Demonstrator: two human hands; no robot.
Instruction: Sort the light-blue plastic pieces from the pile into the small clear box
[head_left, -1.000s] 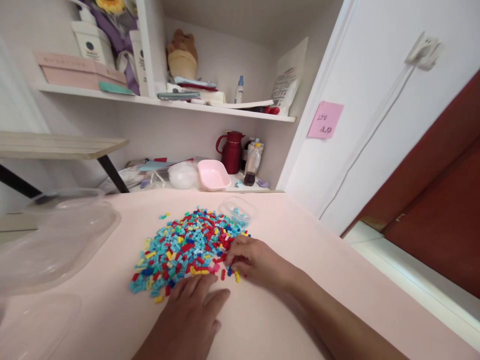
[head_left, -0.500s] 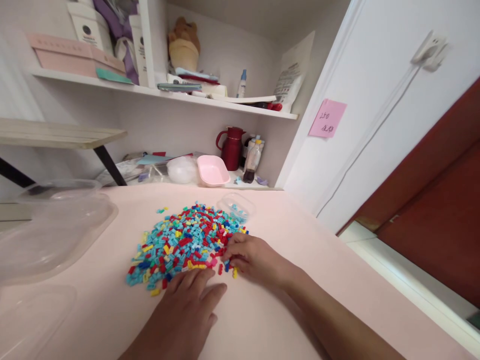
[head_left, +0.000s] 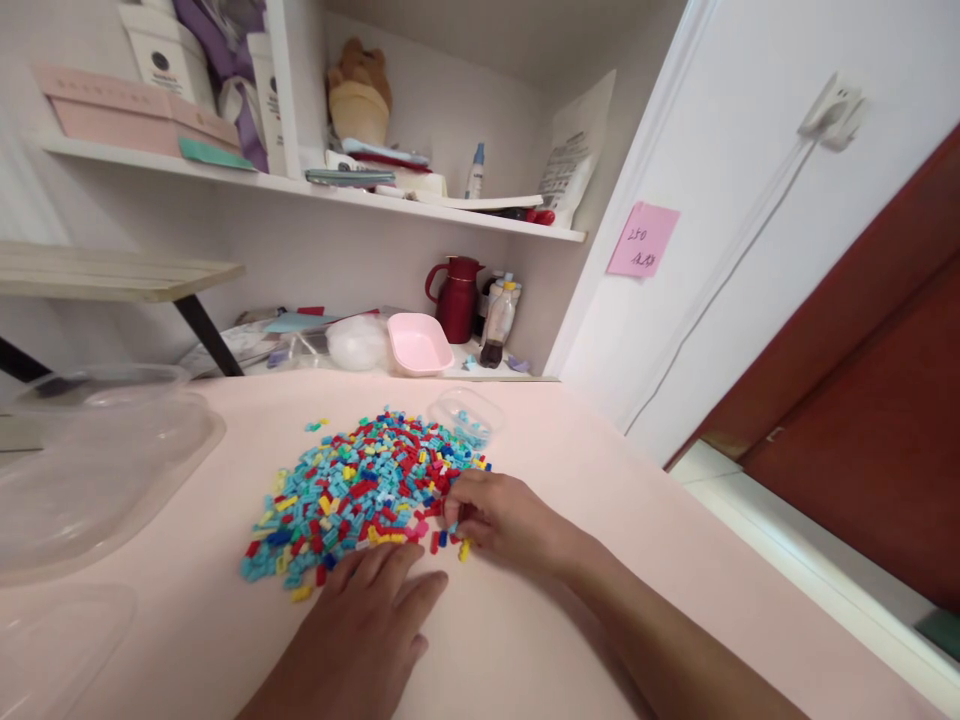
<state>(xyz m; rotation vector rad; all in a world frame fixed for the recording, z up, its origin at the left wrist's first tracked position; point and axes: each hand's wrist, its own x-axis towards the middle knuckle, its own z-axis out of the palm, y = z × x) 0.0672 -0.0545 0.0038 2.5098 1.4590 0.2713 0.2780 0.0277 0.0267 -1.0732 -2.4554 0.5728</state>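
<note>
A wide heap of small toy bricks (head_left: 375,480), in light blue, red, yellow, green and dark blue, lies on the pale pink tabletop (head_left: 525,650). My left hand (head_left: 367,610) rests palm down at the heap's near edge, fingers stretched and thumb apart, holding nothing. At the right edge of the heap, my right hand (head_left: 502,515) has its fingers curled in a pinch; whatever is between the fingertips is too small to make out. Just below those fingertips lie a yellow brick (head_left: 464,550) and a red brick (head_left: 434,542). Pink bricks (head_left: 417,530) sit between the two hands.
Behind the heap, a small clear container (head_left: 469,408) holds light blue bricks. Large clear plastic tubs (head_left: 105,470) stand at the left, below a wooden stand (head_left: 120,270). Toward the back are a pink basin (head_left: 420,345), a red jug (head_left: 457,300) and a bottle (head_left: 498,325).
My right hand's fingers have curled in a little more at the heap's edge. The left hand stays almost still. The whole view has shifted slightly.
</note>
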